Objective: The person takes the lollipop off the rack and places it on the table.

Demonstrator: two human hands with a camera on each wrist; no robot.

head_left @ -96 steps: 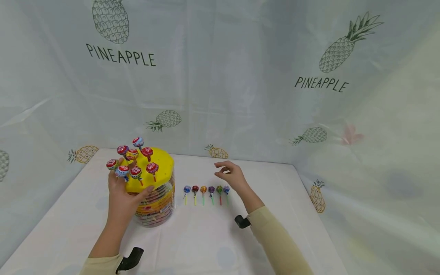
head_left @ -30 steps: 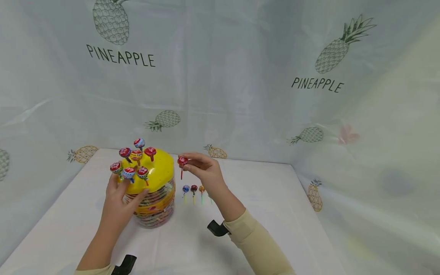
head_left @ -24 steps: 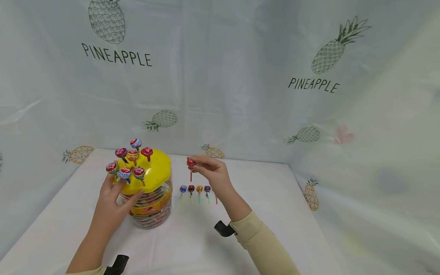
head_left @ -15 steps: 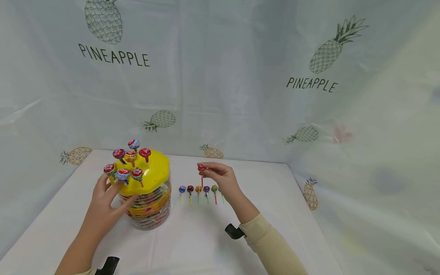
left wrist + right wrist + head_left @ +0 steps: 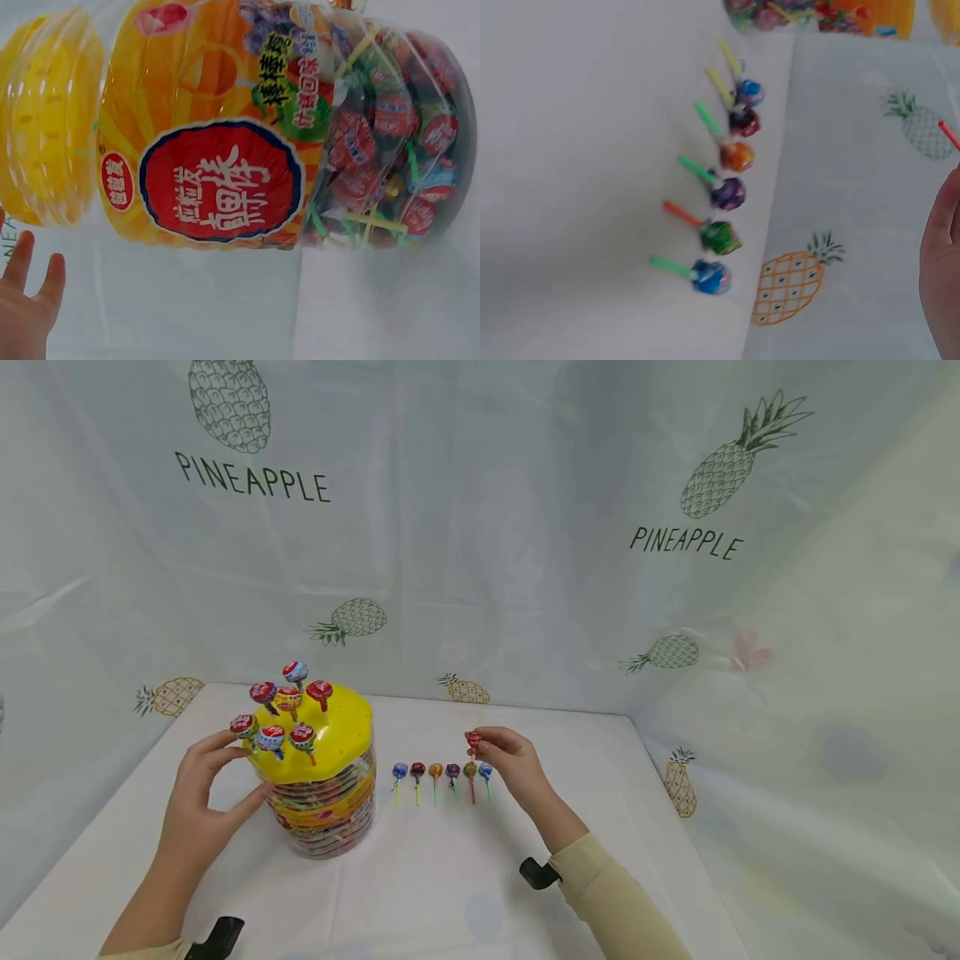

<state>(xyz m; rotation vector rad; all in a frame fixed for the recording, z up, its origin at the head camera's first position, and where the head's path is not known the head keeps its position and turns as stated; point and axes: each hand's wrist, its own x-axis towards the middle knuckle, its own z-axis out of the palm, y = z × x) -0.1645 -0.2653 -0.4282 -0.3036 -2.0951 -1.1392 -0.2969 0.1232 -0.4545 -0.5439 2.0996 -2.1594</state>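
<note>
A red-wrapped lollipop [image 5: 472, 738] is pinched between the thumb and fingers of my right hand [image 5: 519, 770], above the right end of a row of lollipops. In the right wrist view only its red stick [image 5: 949, 134] shows. The row's green lollipop [image 5: 721, 237] and blue lollipop [image 5: 711, 277] lie closest below. My left hand [image 5: 193, 797] is spread at the left side of a clear candy jar [image 5: 324, 831] with a yellow lid [image 5: 345, 727]. Several wrapped lollipops [image 5: 302, 737] stand upright in that lid. Whether the left fingertips touch the lid I cannot tell.
Several lollipops lie side by side on the white tabletop, among them an orange one [image 5: 436, 770] and a purple one [image 5: 453, 771], sticks toward me. A pale pineapple-print curtain [image 5: 480, 568] hangs behind the table. Wrapped candies [image 5: 375, 150] fill the jar.
My right hand took the red lollipop from the lid and carried it rightward, then lower, over the row's right end. My left hand has drawn back leftward from the lid, fingers spreading.
</note>
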